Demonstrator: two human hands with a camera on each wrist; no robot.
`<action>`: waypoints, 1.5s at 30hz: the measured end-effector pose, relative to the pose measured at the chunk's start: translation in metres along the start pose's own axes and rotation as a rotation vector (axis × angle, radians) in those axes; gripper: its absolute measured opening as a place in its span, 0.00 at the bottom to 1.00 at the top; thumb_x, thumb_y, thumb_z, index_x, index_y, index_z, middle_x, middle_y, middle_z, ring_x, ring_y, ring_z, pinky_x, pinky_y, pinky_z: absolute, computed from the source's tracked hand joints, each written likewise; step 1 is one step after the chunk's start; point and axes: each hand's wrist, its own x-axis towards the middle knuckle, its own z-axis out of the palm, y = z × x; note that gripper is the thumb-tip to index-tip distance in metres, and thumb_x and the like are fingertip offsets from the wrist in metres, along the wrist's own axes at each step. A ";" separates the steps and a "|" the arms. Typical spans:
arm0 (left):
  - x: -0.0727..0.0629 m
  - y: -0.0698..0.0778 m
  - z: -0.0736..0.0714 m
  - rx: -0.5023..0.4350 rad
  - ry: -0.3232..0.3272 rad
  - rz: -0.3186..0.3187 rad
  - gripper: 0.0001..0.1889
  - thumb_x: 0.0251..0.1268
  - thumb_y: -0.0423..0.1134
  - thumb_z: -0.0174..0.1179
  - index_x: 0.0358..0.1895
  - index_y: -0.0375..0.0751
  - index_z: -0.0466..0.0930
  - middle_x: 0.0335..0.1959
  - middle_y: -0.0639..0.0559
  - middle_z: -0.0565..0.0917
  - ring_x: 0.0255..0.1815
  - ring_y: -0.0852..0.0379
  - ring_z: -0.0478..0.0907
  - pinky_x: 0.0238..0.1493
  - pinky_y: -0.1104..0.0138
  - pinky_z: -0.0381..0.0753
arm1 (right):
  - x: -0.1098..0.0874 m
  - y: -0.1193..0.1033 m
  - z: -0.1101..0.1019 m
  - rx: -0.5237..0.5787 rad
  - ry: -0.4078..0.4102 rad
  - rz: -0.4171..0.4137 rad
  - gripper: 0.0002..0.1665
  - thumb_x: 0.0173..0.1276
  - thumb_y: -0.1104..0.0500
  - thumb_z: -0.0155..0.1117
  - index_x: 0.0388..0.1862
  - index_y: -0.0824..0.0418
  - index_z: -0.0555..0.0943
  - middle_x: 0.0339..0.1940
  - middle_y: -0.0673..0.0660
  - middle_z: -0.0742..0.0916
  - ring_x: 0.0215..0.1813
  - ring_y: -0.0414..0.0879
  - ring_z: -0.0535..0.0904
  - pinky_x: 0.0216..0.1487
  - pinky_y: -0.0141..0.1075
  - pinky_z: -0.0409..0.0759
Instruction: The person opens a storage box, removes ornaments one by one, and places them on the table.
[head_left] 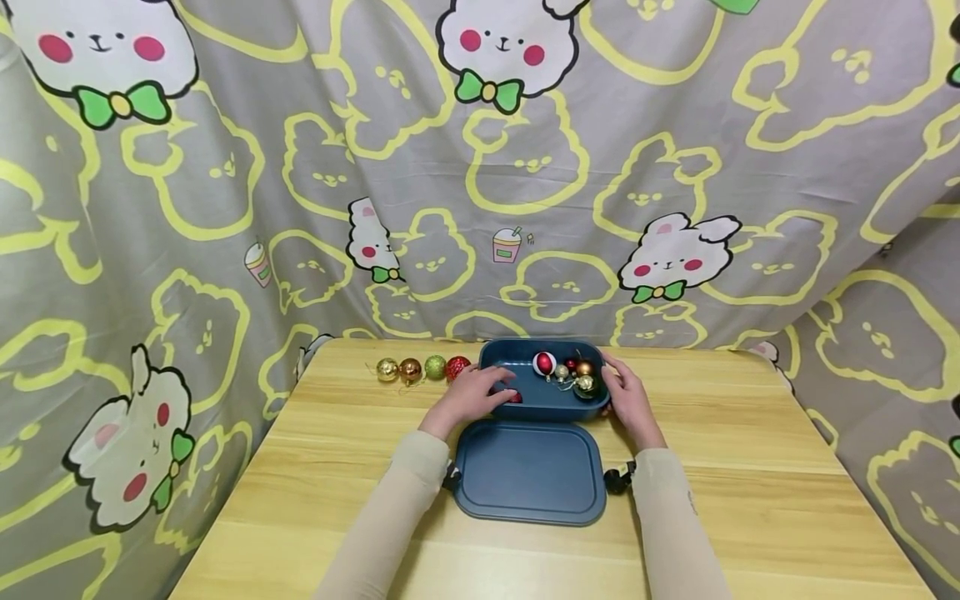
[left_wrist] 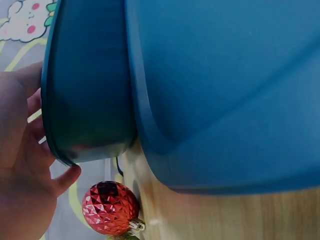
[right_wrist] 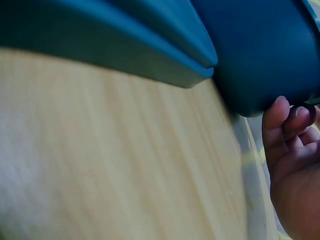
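A dark blue rectangular box [head_left: 525, 412] stands at the back of the table, its open top facing up. My left hand [head_left: 476, 392] reaches over its left end, fingers spread and thumb close to a small red bauble [head_left: 515, 397] just inside the front wall. In the left wrist view, the box wall hides part of that hand's fingers. At the right end my right hand [head_left: 628, 398] holds the box, fingers curled against its outside. Several baubles lie inside on the right, among them a red-and-white one [head_left: 544, 363] and gold ones [head_left: 585, 383].
The blue lid [head_left: 528, 473] lies flat in front of the box. Left of the box, a row holds a gold bauble [head_left: 387, 370], a copper one [head_left: 410, 371], a green one [head_left: 435, 367] and a textured red one [head_left: 457, 367]. A patterned curtain [head_left: 420, 167] hangs behind the wooden table [head_left: 750, 467].
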 end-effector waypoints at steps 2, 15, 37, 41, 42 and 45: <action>0.001 0.000 0.000 -0.044 -0.020 -0.001 0.23 0.82 0.54 0.53 0.69 0.49 0.79 0.60 0.54 0.86 0.61 0.55 0.82 0.82 0.42 0.53 | 0.000 0.000 -0.001 0.002 -0.003 0.002 0.33 0.84 0.41 0.48 0.82 0.50 0.65 0.50 0.75 0.86 0.20 0.43 0.75 0.25 0.38 0.83; 0.005 0.027 0.000 0.182 0.082 -0.079 0.18 0.79 0.56 0.55 0.61 0.54 0.85 0.59 0.55 0.87 0.64 0.50 0.79 0.79 0.41 0.59 | 0.000 -0.001 -0.001 0.014 -0.013 -0.001 0.33 0.84 0.42 0.48 0.83 0.51 0.64 0.46 0.74 0.86 0.19 0.45 0.76 0.26 0.39 0.83; 0.060 0.051 0.026 -0.182 -0.179 -0.056 0.28 0.78 0.51 0.59 0.77 0.54 0.70 0.77 0.52 0.72 0.78 0.53 0.68 0.77 0.59 0.68 | -0.003 -0.013 -0.003 0.024 -0.030 0.025 0.32 0.86 0.48 0.48 0.83 0.56 0.63 0.54 0.79 0.84 0.19 0.48 0.79 0.25 0.41 0.84; 0.064 0.055 0.028 -0.193 -0.171 -0.059 0.26 0.77 0.51 0.61 0.74 0.56 0.74 0.75 0.55 0.75 0.75 0.55 0.70 0.76 0.59 0.70 | 0.001 -0.001 -0.002 0.000 -0.012 0.012 0.34 0.85 0.42 0.47 0.83 0.51 0.63 0.59 0.78 0.83 0.20 0.43 0.78 0.25 0.38 0.84; 0.064 0.056 0.029 -0.197 -0.168 -0.061 0.24 0.76 0.51 0.61 0.73 0.56 0.76 0.73 0.56 0.76 0.74 0.55 0.72 0.75 0.60 0.70 | 0.001 0.000 -0.002 -0.005 -0.011 0.006 0.34 0.85 0.41 0.47 0.83 0.51 0.63 0.59 0.78 0.83 0.20 0.42 0.78 0.25 0.37 0.84; 0.064 0.057 0.029 -0.207 -0.156 -0.066 0.20 0.75 0.51 0.63 0.66 0.56 0.80 0.67 0.57 0.81 0.67 0.57 0.77 0.71 0.61 0.74 | 0.001 0.001 -0.001 -0.006 -0.008 -0.002 0.34 0.84 0.41 0.47 0.83 0.51 0.63 0.59 0.78 0.83 0.20 0.42 0.77 0.25 0.37 0.83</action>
